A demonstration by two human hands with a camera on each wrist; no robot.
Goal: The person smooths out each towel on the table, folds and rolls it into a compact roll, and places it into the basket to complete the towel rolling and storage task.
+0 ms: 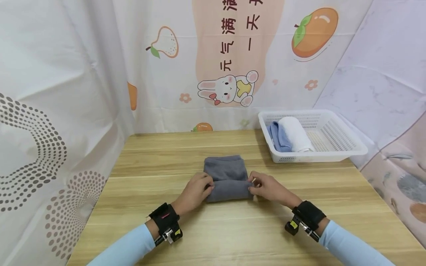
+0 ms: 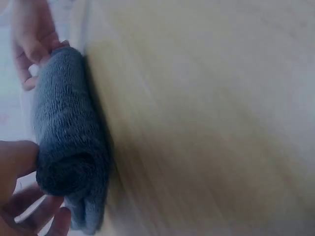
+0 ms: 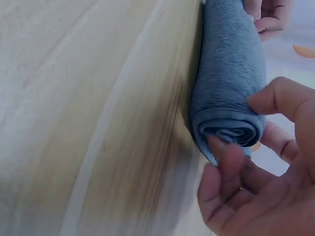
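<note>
A dark grey towel [image 1: 225, 169] lies on the table, its near part wound into a roll and its far part flat. My left hand [image 1: 196, 188] grips the left end of the roll, thumb on the near side. At the right end, my right hand [image 1: 267, 187] pinches the roll. In the right wrist view the thumb of my right hand [image 3: 275, 167] presses on top of the towel [image 3: 229, 73], and a fingertip sits at its spiral end. The left wrist view shows the left end of the towel [image 2: 66, 113] coiled beside the fingers of my left hand [image 2: 29, 196].
A white plastic basket [image 1: 319, 157] stands at the back right of the wooden table [image 1: 159, 155]. In it lie a folded blue towel [image 1: 280, 136] and a rolled white towel [image 1: 295, 133]. Printed curtains [image 1: 159, 81] hang behind and at both sides.
</note>
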